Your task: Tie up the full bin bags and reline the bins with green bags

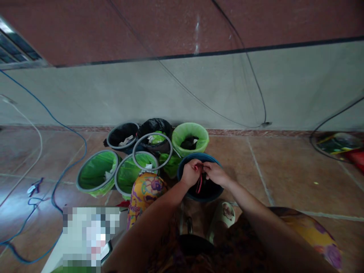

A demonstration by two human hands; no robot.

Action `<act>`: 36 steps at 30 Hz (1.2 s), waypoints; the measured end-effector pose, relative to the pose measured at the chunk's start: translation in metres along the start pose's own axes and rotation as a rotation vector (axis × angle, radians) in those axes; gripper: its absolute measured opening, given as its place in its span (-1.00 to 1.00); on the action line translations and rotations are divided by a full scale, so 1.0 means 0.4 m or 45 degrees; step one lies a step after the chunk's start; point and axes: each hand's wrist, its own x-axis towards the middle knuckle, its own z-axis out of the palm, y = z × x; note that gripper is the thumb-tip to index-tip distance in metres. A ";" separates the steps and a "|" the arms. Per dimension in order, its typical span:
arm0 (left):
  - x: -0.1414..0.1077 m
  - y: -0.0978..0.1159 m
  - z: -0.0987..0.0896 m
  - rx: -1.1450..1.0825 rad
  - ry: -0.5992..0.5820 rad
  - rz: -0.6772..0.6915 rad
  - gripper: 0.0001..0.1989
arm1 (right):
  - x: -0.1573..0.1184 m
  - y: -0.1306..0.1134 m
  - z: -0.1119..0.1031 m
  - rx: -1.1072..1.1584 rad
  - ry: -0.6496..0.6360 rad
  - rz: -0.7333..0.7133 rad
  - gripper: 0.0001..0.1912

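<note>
Both hands meet over a dark blue bin, whose inside is dark. My left hand is closed, its fingertips pinching a thin red strip that hangs down in a narrow loop. Close against it, my right hand also pinches the red strip with thumb and fingers. Whether the strip is cord, ribbon or plastic cannot be made out. Just left of the hands, a loose grey ring leans across a bin with a black liner and a green-lined bin.
Further bins stand along the wall: a green-lined one, a black-lined one and another green-lined one. Blue cable trails over the tiled floor at left. A black cable lies beside a dark package at right.
</note>
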 end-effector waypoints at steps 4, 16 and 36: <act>-0.007 0.007 -0.002 0.094 0.034 -0.050 -0.87 | -0.009 -0.023 -0.010 0.081 -0.001 0.114 -0.79; -0.003 -0.003 -0.004 0.068 -0.156 -0.246 -0.86 | -0.017 -0.031 -0.018 -0.634 0.093 0.044 -0.74; -0.003 -0.027 -0.025 0.343 -0.205 -0.281 -0.79 | -0.033 -0.015 -0.028 -1.188 0.042 0.098 -0.68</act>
